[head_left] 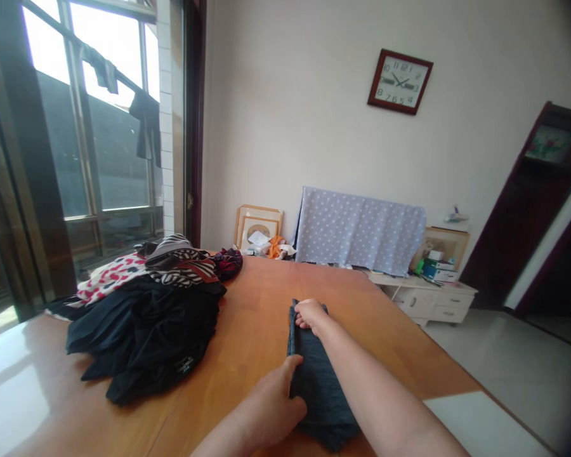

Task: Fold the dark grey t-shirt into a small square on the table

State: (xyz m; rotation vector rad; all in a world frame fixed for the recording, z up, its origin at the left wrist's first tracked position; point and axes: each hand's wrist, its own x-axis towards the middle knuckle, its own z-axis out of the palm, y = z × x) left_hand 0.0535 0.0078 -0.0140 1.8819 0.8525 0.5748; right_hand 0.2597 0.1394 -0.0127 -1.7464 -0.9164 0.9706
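Observation:
A dark grey-blue folded garment [320, 374] lies lengthwise on the wooden table [247, 336] in front of me. At its far left corner my right hand [310, 315] pinches the cloth edge between curled fingers. Nearer to me, my left hand [278, 400] is at the garment's left edge, with its thumb and a finger on the cloth. My right forearm crosses over the garment's right side and hides part of it. The exact kind of garment cannot be made out.
A heap of black clothes [147, 330] with patterned cloth [118, 274] covers the table's left part. Beyond the far edge stand a spotted blue cloth [361, 228] over something wide, a white cabinet [438, 303] and picture frames [259, 222]. A clock [400, 82] hangs on the wall.

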